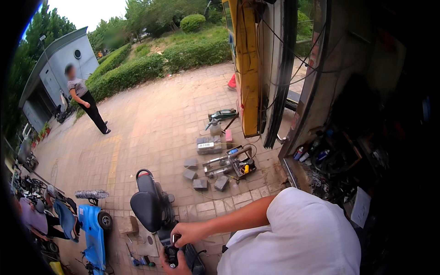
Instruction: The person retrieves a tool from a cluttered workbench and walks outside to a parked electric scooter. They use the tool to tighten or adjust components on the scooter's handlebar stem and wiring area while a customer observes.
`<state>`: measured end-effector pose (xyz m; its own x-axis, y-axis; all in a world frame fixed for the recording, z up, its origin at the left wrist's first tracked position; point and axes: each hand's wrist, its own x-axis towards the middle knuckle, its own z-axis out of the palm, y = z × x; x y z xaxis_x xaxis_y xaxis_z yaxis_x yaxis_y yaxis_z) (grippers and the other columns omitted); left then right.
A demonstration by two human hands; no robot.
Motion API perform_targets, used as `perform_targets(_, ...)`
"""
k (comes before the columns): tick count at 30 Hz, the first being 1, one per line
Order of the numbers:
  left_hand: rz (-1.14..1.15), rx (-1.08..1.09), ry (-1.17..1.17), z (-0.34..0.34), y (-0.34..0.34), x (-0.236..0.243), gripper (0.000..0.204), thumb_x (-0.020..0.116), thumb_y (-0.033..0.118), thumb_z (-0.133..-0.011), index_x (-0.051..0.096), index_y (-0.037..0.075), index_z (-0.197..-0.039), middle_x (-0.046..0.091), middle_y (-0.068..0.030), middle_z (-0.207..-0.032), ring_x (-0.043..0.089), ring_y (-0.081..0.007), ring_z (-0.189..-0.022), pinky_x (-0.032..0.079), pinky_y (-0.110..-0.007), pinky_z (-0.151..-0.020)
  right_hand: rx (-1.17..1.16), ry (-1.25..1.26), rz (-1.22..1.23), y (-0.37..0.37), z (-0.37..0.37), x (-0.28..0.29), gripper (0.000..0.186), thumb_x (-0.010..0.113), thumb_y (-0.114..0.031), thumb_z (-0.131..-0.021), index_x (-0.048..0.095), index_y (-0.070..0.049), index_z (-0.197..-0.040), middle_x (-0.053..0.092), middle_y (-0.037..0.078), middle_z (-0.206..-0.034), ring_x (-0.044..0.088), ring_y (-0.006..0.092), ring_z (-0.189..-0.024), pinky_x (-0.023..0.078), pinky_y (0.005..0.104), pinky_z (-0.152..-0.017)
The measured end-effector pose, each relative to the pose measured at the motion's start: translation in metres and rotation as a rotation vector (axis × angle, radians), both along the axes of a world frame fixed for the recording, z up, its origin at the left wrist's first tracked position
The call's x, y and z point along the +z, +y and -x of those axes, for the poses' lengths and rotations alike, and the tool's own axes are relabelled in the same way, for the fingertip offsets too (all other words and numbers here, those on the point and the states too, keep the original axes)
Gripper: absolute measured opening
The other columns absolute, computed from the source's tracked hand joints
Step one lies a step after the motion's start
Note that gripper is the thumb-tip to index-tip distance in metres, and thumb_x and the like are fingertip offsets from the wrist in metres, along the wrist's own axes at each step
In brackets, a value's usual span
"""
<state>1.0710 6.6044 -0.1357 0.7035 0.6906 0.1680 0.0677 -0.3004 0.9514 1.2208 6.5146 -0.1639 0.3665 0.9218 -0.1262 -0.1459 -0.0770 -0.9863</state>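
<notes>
Below the black seat [146,201] of a scooter, my right hand [185,233] is closed on a small shiny metal piece [175,239] at a dark component [170,252]. My left hand [178,266] is curled around the lower part of that component, near the bottom edge; its fingertips are partly hidden. A dark flat object [195,263] lies just right of my hands, partly hidden behind them.
An open toolbox [240,162], grey blocks [200,184] and a sprayer [214,128] lie ahead on the paving. A blue scooter [91,229] and a person in purple [34,215] are at left. Another person [85,98] stands farther away. A cluttered doorway [321,156] is at right.
</notes>
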Motion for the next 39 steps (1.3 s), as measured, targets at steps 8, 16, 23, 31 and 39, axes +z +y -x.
perform_targets(8, -0.054, 0.046, 0.150, 0.005, -0.007, 0.024, 0.041, 0.075, 0.014, -0.075, 0.061, -0.003, -0.110, 0.065, -0.0130, -0.099, 0.061, -0.0207, -0.086, 0.049, -0.034, -0.077, 0.018, -0.038, 0.028, 0.002, 0.002, 0.003, 0.029, 0.068, -0.023, -0.083, 0.065, 0.003, -0.094, 0.065, 0.005, -0.079, 0.058, 0.0121, -0.074, 0.046, 0.0281, -0.067)
perform_targets(16, 0.026, -0.012, 0.016, 0.008, 0.004, -0.010, 0.054, 0.071, 0.003, -0.071, 0.051, -0.004, -0.122, 0.057, -0.0088, -0.098, 0.054, -0.0152, -0.086, 0.045, -0.028, -0.077, 0.062, -0.123, 0.186, -0.005, 0.001, 0.030, 0.032, 0.067, -0.026, -0.085, 0.065, 0.003, -0.096, 0.065, 0.007, -0.082, 0.058, 0.0130, -0.076, 0.046, 0.0290, -0.068)
perform_targets(23, 0.074, -0.031, 0.029, 0.010, 0.004, -0.011, 0.054, 0.071, 0.003, -0.072, 0.052, -0.004, -0.122, 0.056, -0.0092, -0.099, 0.054, -0.0151, -0.088, 0.044, -0.028, -0.078, 0.035, -0.049, 0.145, -0.003, 0.003, 0.015, 0.032, 0.066, -0.027, -0.085, 0.065, 0.003, -0.097, 0.065, 0.007, -0.084, 0.057, 0.0130, -0.077, 0.046, 0.0288, -0.070)
perform_targets(31, 0.062, -0.004, 0.033, 0.009, -0.001, -0.006, 0.054, 0.070, 0.001, -0.072, 0.051, -0.004, -0.122, 0.056, -0.0089, -0.100, 0.053, -0.0149, -0.088, 0.044, -0.028, -0.080, -0.009, -0.120, -0.032, -0.008, 0.004, 0.021, 0.030, 0.066, -0.025, -0.086, 0.066, 0.003, -0.097, 0.065, 0.007, -0.085, 0.057, 0.0135, -0.079, 0.046, 0.0290, -0.072)
perform_targets(39, 0.121, -0.023, 0.032, 0.009, -0.003, -0.004, 0.054, 0.070, 0.000, -0.073, 0.051, -0.003, -0.123, 0.057, -0.0095, -0.101, 0.054, -0.0152, -0.089, 0.045, -0.027, -0.080, 0.040, -0.133, -0.025, -0.011, 0.002, 0.020, 0.027, 0.065, -0.023, -0.086, 0.066, 0.002, -0.096, 0.066, 0.007, -0.087, 0.058, 0.0136, -0.080, 0.047, 0.0295, -0.073)
